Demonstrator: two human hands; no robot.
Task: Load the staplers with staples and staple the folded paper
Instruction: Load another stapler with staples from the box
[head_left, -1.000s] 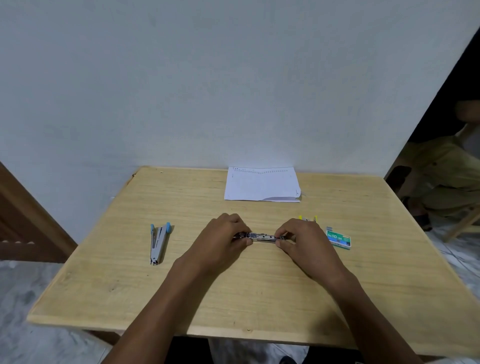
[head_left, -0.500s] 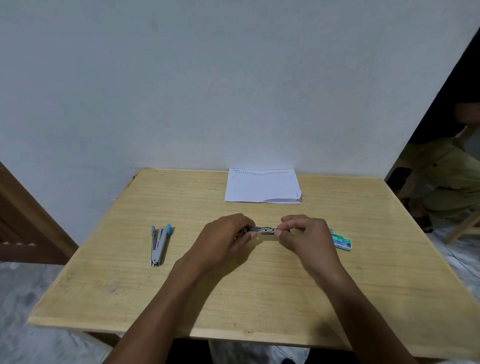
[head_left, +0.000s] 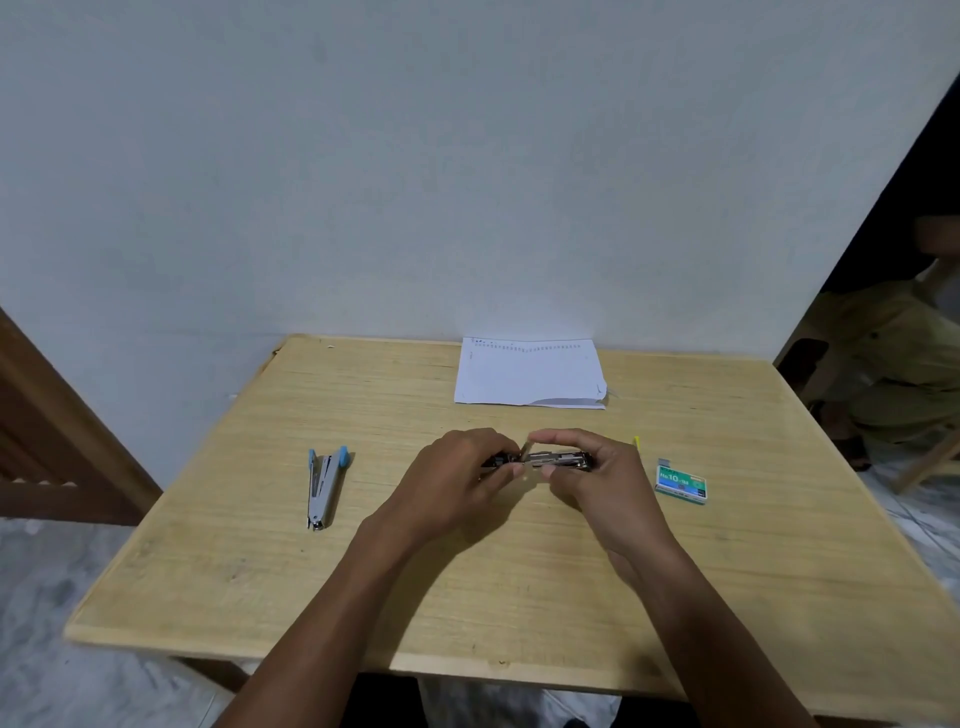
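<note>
A small metal stapler (head_left: 558, 460) with yellow trim is held just above the middle of the wooden table (head_left: 467, 597). My left hand (head_left: 457, 480) pinches its left end, and my right hand (head_left: 597, 480) grips its right end with the fingers curled over it. A second stapler (head_left: 323, 486), silver with blue tips, lies to the left. A green box of staples (head_left: 680, 484) lies to the right with its drawer slightly out. The folded white paper (head_left: 530, 371) lies at the table's far edge by the wall.
A white wall stands right behind the table. A brown wooden frame (head_left: 47, 441) is at the left. At the right, past the table's edge, a person in olive clothes (head_left: 904, 374) sits low near a wooden stool leg.
Both hands have lifted the yellow stapler slightly off the table and shifted it a little right. My right fingers now curl over its right end. The staple box is fully in view.
</note>
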